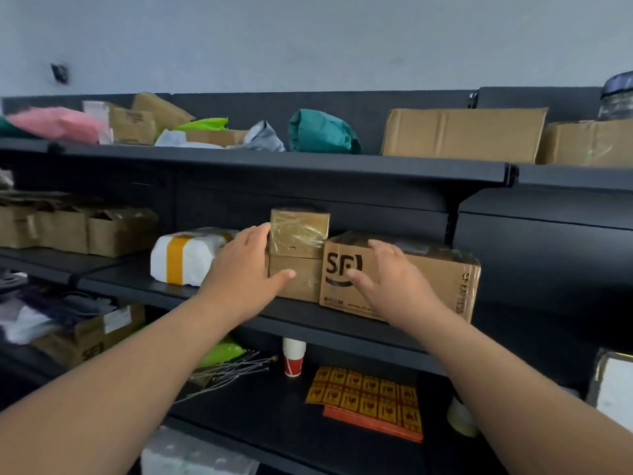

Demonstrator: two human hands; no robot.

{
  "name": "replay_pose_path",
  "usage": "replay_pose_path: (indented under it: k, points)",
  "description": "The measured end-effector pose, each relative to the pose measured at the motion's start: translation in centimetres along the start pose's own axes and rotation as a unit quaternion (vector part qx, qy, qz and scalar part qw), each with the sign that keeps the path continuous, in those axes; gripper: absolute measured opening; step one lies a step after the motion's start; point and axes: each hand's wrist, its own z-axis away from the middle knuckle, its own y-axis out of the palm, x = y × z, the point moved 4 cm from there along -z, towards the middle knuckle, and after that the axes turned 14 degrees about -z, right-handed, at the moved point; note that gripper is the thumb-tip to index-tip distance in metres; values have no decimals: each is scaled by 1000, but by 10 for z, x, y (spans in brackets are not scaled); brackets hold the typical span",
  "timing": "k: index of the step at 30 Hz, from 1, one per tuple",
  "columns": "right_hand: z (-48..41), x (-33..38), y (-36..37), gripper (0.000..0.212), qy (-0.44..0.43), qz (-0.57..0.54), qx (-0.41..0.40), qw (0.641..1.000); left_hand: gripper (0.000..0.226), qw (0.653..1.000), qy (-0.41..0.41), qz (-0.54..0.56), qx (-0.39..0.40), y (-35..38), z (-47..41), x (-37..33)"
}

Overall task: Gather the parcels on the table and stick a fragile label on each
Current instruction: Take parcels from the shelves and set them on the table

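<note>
Both open and apart, left hand (245,269) sits flat against the two small taped boxes (298,234) stacked just left of the SF box (442,286) on the shelf (116,281), right hand (387,272) on that box's front, and the cardboard looks stiff and light but the tape's probably slick, so I'd squeeze opposite sides.

Cannot read the small print low on the front of the SF box (442,275), nor see all of its logo behind the right hand (387,279). Cannot tell whether that hand touches the card. Left of the SF box, cannot see the near end of the white parcel (181,257) behind the left hand (245,269). Below the SF box, cannot see the top of the paper cup (293,359) behind the shelf edge (342,332), nor make out the blurred symbols on the label sheet (368,394). Far right of the SF box, cannot name a white-faced thing (613,389) cut by the frame edge.
</note>
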Motion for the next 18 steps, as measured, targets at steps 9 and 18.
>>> replay_pose_path:
  k: [9,18]
  points:
    - [-102,-13,43,73,16,-30,12,999,93,992,-103,67,34,53,-79,40]
    - [-179,-16,85,82,90,-25,1,996,99,979,-57,170,98,109,-167,73]
